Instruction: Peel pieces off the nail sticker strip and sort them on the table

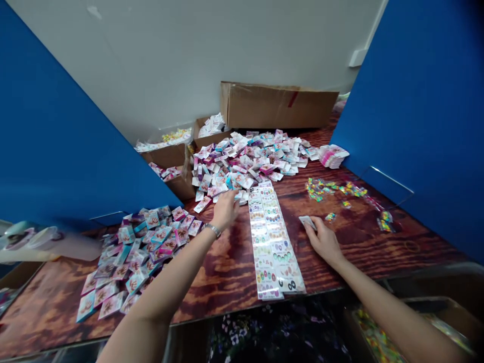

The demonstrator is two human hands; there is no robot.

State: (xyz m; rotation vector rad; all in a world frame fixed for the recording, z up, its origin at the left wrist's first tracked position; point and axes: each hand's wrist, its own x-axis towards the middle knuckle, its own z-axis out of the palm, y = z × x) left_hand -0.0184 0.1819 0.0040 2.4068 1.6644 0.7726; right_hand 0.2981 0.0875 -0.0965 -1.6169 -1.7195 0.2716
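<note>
My left hand [226,210], with a bracelet at the wrist, is at the front edge of a heap of small printed boxes [257,156]. Its thumb and fingers look apart, with the fingertips beside a blue and white box; contact is hard to make out. Between thumb and fingers of my right hand [324,243] is a small white packet [307,222], held just above the table. Two long columns of sticker sheets [270,237], printed with rows of coloured ovals, lie overlapped between my hands.
More small boxes [139,252] spread at the left. Open cartons [177,176] and a long cardboard box [280,107] stand at the back. Small bright yellow-green packets [319,189] and a white-pink stack [333,155] lie right. Blue panels [412,126] flank the wooden table [223,272].
</note>
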